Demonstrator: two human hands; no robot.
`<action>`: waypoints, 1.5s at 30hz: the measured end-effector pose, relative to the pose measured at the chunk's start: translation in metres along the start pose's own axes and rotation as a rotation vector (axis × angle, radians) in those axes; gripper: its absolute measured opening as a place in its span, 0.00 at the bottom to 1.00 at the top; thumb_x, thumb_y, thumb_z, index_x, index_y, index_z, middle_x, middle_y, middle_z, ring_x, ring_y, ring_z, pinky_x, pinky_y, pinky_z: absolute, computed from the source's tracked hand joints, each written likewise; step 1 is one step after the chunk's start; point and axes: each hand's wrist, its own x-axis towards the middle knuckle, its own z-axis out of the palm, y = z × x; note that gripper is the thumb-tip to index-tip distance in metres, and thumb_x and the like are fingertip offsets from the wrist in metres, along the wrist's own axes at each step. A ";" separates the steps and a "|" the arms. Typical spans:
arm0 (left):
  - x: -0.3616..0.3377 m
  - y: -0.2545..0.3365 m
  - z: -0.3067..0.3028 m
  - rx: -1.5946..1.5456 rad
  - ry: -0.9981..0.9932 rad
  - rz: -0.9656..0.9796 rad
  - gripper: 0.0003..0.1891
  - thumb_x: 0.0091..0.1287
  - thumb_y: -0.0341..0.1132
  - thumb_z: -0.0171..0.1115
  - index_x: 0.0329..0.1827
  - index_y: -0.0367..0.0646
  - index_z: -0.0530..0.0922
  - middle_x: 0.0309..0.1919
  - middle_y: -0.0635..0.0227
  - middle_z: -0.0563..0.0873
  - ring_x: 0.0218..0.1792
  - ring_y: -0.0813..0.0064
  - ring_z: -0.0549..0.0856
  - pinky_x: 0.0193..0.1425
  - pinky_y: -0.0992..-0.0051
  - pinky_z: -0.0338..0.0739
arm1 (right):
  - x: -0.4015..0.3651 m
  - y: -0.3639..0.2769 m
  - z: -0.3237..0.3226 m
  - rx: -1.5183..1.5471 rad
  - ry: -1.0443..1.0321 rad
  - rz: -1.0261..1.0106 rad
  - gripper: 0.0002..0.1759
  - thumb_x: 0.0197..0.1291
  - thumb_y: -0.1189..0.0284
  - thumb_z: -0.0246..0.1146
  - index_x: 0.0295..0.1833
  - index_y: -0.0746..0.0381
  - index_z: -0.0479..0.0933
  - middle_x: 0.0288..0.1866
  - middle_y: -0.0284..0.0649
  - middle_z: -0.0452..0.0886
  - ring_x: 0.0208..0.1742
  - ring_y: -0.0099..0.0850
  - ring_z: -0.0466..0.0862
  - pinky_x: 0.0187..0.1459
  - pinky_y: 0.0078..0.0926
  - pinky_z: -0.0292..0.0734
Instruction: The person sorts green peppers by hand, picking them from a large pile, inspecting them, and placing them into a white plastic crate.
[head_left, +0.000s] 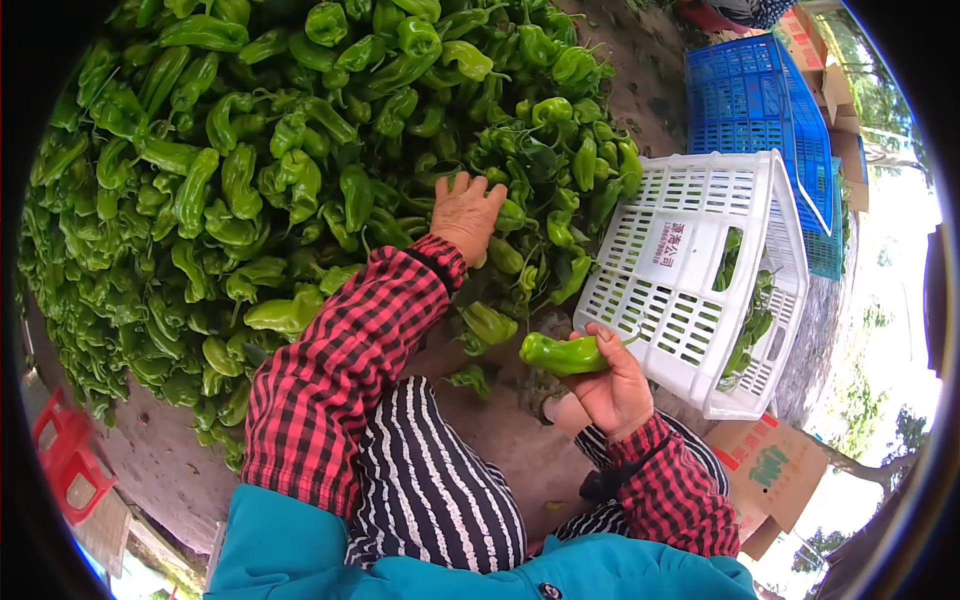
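Note:
A glossy green pepper (560, 354) is pinched between the thumb and fingers of my right hand (612, 388), in front of the white crate. My left hand (465, 215) lies palm down against the big heap of green peppers (240, 180). Its short visible fingers are slightly apart, and I see nothing held in them; the palm side is hidden. Just below it, a few loose peppers (487, 325) lie at the heap's edge, close to my knees.
A white plastic crate (665, 250) with green peppers inside leans at the right. Behind it stand blue crates (745, 95). A cardboard box (770, 465) lies at lower right, and a red plastic stool (72, 465) is at far left.

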 end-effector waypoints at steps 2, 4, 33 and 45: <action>0.000 -0.001 0.001 0.115 -0.064 0.013 0.26 0.44 0.28 0.67 0.49 0.46 0.71 0.48 0.63 0.74 0.56 0.63 0.69 0.60 0.57 0.59 | 0.002 0.002 -0.006 0.007 -0.010 0.001 0.12 0.61 0.67 0.60 0.47 0.59 0.73 0.48 0.42 0.77 0.54 0.37 0.76 0.60 0.51 0.68; -0.001 0.000 -0.001 0.131 -0.069 0.030 0.24 0.46 0.29 0.66 0.49 0.45 0.70 0.48 0.62 0.73 0.53 0.61 0.71 0.58 0.59 0.61 | 0.001 0.003 -0.005 0.039 0.016 0.015 0.12 0.60 0.69 0.59 0.48 0.59 0.72 0.48 0.41 0.77 0.53 0.38 0.76 0.60 0.50 0.68; -0.051 -0.083 -0.066 0.306 -0.296 0.083 0.18 0.51 0.29 0.63 0.47 0.47 0.80 0.45 0.65 0.77 0.50 0.65 0.75 0.60 0.61 0.63 | -0.006 0.008 0.011 -0.120 -0.363 0.181 0.28 0.54 0.60 0.66 0.54 0.66 0.68 0.47 0.43 0.78 0.49 0.34 0.79 0.51 0.32 0.75; -0.110 0.021 -0.073 -1.582 -0.759 0.090 0.20 0.59 0.30 0.66 0.53 0.34 0.74 0.43 0.69 0.82 0.46 0.81 0.79 0.54 0.79 0.71 | -0.013 0.010 0.047 -0.319 -0.457 -0.015 0.25 0.41 0.63 0.72 0.46 0.62 0.77 0.75 0.41 0.44 0.67 0.42 0.64 0.62 0.37 0.65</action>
